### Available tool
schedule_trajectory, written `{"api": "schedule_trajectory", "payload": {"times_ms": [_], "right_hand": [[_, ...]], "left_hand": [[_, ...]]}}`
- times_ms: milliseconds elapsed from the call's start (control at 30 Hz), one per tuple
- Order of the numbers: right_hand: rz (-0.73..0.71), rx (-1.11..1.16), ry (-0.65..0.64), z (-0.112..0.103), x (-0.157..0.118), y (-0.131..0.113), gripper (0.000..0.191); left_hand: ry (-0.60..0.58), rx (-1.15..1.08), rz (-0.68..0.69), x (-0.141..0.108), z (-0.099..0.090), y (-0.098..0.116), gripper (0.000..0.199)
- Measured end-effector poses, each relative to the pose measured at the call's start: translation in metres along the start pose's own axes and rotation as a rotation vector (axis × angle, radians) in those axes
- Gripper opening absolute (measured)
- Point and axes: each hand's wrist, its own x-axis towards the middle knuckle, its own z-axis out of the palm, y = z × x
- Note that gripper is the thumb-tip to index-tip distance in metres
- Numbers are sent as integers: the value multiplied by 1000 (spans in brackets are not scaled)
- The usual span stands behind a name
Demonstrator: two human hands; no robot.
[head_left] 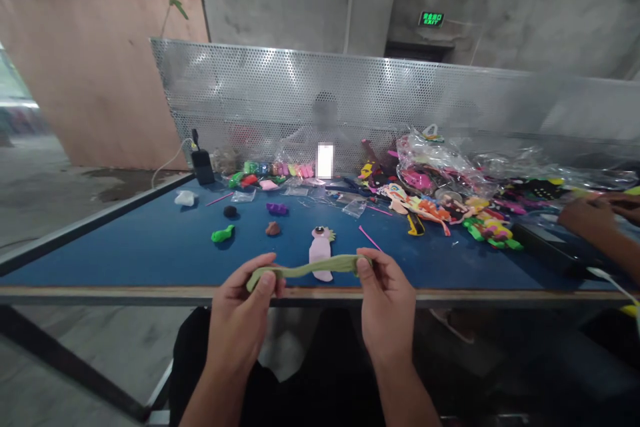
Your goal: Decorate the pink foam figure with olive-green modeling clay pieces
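Observation:
A strip of olive-green modelling clay (313,267) is stretched between my two hands above the table's front edge. My left hand (245,303) pinches its left end between thumb and fingers. At the right end, my right hand (385,297) grips a thicker part of the clay. Behind the strip lies a pale pink clay figure (320,250) with a dark eye and a yellowish frill, partly covered by the clay. Loose lumps of clay rest left of the figure: brown (273,228), bright green (223,234), purple (277,209), black (230,211) and white (185,198).
Packs of coloured clay (280,169) line the back of the blue table (150,250). Colourful figures and plastic bags (440,163) pile up at right. A pink stick (370,238) lies beyond my right hand. Another person's hands (590,220) work at far right, near a black box (550,250).

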Motion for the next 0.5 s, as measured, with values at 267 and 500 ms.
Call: {"api": "schedule_trajectory", "payload": {"times_ms": [267,500], "right_hand": [[-129,88,-213,23,-33,-21,14],[-19,306,-443,23,-31,-13,27]], "left_hand": [[-460,269,183,-21,20,4,43],[-238,313,81,-16,17,5,34]]}}
